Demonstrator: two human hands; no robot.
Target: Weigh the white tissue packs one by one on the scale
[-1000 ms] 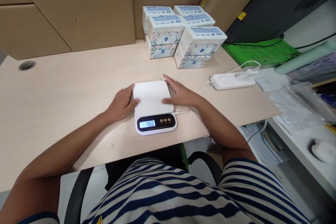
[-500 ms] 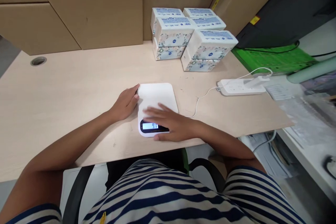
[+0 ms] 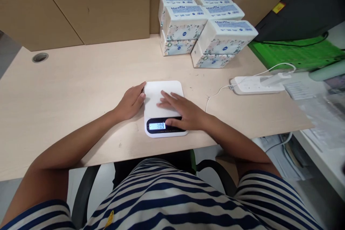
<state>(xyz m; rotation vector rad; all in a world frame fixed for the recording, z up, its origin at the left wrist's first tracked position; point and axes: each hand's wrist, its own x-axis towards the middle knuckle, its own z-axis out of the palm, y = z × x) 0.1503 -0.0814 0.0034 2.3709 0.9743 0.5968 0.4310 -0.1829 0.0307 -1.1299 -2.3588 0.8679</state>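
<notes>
A white digital kitchen scale (image 3: 151, 106) lies flat on the desk in front of me. Its lit display (image 3: 157, 126) shows what looks like 30.9. Against the scale's left edge rests my left hand (image 3: 132, 102), fingers stretched along the side and thumb near the rim, without wrapping round it. My right hand (image 3: 185, 112) is over the right part of the scale, palm down with fingers spread. Its thumb lies across the dark control panel (image 3: 174, 129), and its fingers are above the white plate. Whether those fingertips touch the plate, I cannot tell.
Several stacked tissue packs (image 3: 185, 23) stand at the back of the desk (image 3: 81, 82), before cardboard boxes (image 3: 115, 7). A white power strip (image 3: 256, 85) with a cable lies on the right. A cable hole (image 3: 40, 57) is at the back left.
My right hand has moved up and right off the lower front of the scale, uncovering more of the display. The reading has changed. My left hand stays at the left edge.
</notes>
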